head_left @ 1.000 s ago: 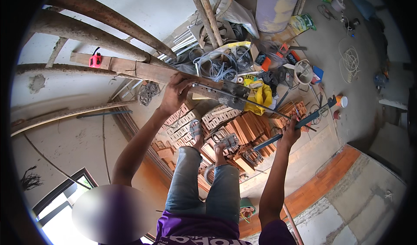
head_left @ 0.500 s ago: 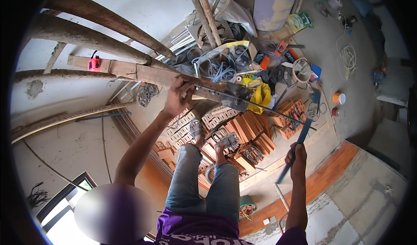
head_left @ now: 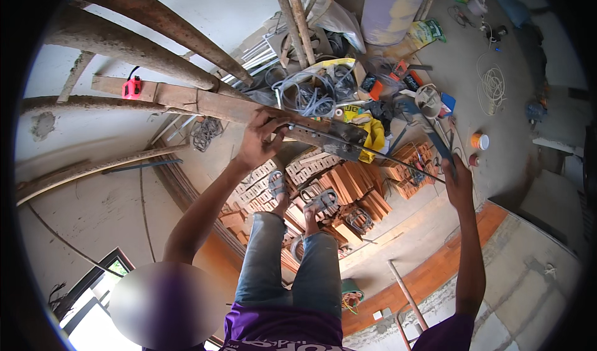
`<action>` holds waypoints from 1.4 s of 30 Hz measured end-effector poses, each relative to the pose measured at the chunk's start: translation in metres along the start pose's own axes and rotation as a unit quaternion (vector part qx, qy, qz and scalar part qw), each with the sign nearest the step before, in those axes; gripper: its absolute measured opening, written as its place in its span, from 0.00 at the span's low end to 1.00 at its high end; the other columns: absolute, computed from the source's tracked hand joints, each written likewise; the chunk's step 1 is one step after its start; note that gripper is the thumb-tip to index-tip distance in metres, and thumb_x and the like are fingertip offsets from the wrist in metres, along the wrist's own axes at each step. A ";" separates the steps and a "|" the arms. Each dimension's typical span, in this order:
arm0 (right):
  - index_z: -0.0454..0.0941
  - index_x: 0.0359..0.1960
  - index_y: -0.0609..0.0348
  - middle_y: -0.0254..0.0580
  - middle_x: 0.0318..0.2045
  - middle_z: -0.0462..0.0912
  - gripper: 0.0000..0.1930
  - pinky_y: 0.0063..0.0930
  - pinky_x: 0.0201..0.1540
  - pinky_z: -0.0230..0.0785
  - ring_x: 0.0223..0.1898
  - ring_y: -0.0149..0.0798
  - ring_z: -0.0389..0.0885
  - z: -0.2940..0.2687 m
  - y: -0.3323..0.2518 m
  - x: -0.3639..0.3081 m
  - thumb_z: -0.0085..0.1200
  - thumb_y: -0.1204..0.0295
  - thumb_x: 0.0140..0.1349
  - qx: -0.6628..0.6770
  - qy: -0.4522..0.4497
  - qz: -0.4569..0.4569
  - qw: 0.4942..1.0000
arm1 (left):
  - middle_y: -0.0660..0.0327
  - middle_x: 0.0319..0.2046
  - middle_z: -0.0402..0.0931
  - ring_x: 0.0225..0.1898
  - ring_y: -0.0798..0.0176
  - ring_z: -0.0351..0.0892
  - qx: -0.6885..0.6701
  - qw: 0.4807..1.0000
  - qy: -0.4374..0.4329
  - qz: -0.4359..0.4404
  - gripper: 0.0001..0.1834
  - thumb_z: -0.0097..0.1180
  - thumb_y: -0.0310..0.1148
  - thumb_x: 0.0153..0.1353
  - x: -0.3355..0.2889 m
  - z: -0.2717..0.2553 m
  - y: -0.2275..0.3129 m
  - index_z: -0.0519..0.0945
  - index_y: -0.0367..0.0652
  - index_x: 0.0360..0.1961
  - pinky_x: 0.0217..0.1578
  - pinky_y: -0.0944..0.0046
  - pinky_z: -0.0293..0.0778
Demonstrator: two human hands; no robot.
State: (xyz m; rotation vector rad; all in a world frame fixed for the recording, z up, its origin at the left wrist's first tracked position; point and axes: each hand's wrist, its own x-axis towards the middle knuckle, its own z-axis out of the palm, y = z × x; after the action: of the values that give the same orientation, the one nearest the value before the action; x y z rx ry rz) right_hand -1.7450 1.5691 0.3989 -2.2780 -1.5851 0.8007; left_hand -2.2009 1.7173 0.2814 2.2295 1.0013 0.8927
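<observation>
A long wooden plank (head_left: 217, 107) runs from the upper left to the middle, with a dark metal plate (head_left: 342, 141) at its right end. Along that end lies a thin steel rod (head_left: 398, 162), sticking out well past the plate to the right. My left hand (head_left: 256, 141) is closed on the rod's left end, fingers pressing over the plank's edge. On the right, my right hand (head_left: 459, 180) grips the lower end of a long blue metal bar (head_left: 435, 136). The bar's far end is raised up and to the left, apart from the rod; its tip is blurred.
A pink-red tape measure (head_left: 132, 88) sits on the plank's left end. Below are stacked bricks (head_left: 348, 186) near my sandalled feet. Clear hose coils (head_left: 311, 96), a yellow bag (head_left: 373, 133) and a bucket (head_left: 429, 101) clutter the floor ahead. Rough poles (head_left: 137, 46) cross the upper left.
My right hand has moved forward and to the right with the blue bar, whose far end has swung left. My left hand stays on the rod and plank.
</observation>
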 end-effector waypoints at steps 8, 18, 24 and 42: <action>0.76 0.34 0.61 0.45 0.25 0.75 0.19 0.40 0.37 0.63 0.30 0.49 0.74 -0.018 -0.014 0.098 0.62 0.56 0.57 -0.237 -0.016 -0.363 0.901 | 0.57 0.40 0.78 0.45 0.51 0.75 0.020 0.999 0.037 -0.007 0.15 0.61 0.19 0.49 0.004 0.010 0.007 0.83 0.40 0.40 0.47 0.58 0.71; 0.78 0.34 0.59 0.44 0.30 0.75 0.23 0.41 0.47 0.65 0.39 0.47 0.73 -0.003 -0.048 0.165 0.60 0.50 0.55 -0.259 -0.112 -0.434 0.856 | 0.57 0.40 0.78 0.46 0.51 0.75 0.026 0.998 0.046 -0.018 0.16 0.61 0.19 0.48 0.004 0.010 0.011 0.83 0.41 0.40 0.47 0.57 0.72; 0.78 0.32 0.60 0.45 0.31 0.73 0.27 0.42 0.51 0.65 0.42 0.49 0.73 -0.002 -0.071 0.193 0.57 0.44 0.54 -0.296 -0.146 -0.460 0.825 | 0.57 0.41 0.78 0.44 0.51 0.75 0.026 0.998 0.050 -0.009 0.16 0.60 0.20 0.49 0.002 0.009 0.009 0.83 0.41 0.41 0.46 0.57 0.71; 0.79 0.39 0.56 0.40 0.33 0.73 0.27 0.40 0.51 0.66 0.43 0.46 0.71 0.024 -0.070 0.225 0.59 0.45 0.51 -0.310 -0.119 -0.521 0.787 | 0.57 0.40 0.78 0.44 0.51 0.75 0.052 0.996 0.064 -0.029 0.14 0.60 0.20 0.49 0.001 0.016 0.012 0.83 0.42 0.39 0.46 0.58 0.72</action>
State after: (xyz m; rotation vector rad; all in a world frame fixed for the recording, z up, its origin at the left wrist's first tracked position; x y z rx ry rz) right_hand -1.7557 1.7999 0.3481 -1.1086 -3.0667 0.2450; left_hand -2.1830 1.7084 0.2795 2.2387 1.1902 0.9878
